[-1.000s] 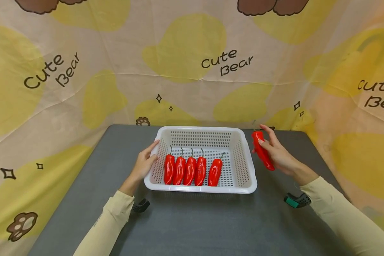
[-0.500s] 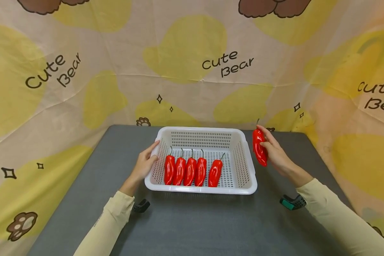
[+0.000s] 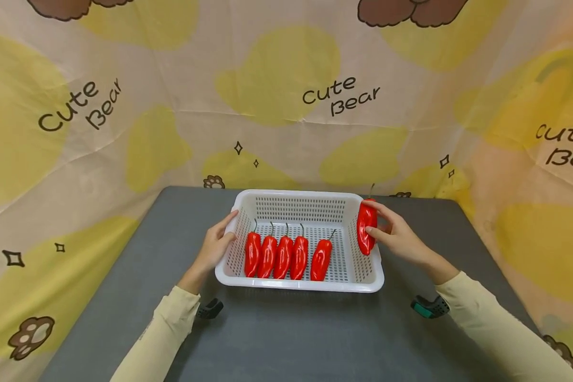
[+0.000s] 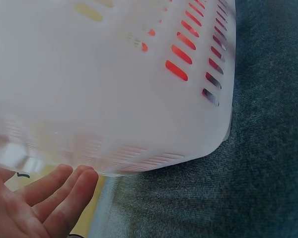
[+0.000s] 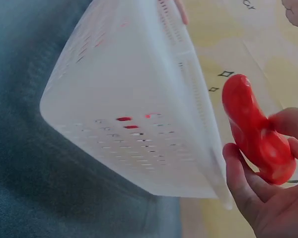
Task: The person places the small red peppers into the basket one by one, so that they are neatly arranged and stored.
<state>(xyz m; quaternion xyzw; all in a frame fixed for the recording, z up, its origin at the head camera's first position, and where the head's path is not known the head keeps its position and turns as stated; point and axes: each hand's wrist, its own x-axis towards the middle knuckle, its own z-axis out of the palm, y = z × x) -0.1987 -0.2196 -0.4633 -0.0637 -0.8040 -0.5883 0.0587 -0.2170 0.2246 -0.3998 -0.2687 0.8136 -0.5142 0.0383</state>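
Note:
A white plastic basket (image 3: 286,285) with slotted walls sits on the dark grey table. Several glossy red chili peppers (image 3: 283,257) with green stems lie side by side in it; a wider gap sets off the rightmost one (image 3: 321,260). My left hand (image 3: 215,244) holds the basket's left rim, fingers (image 4: 64,198) against the outer wall in the left wrist view. Another red chili pepper (image 3: 366,228) is pinched between thumb and fingers of my right hand (image 3: 398,236), over the basket's right rim. Its stem points up and away in the head view.
Grey table surface (image 3: 286,339) shows in front of the basket and to both sides. A patterned cloth (image 3: 267,79) hangs behind and along the sides. Dark wrist-worn devices (image 3: 430,306) show near both sleeves.
My right hand has moved left with its chili pepper, from beside the basket to over its right rim. The pepper has turned more upright. The left hand and basket have stayed put.

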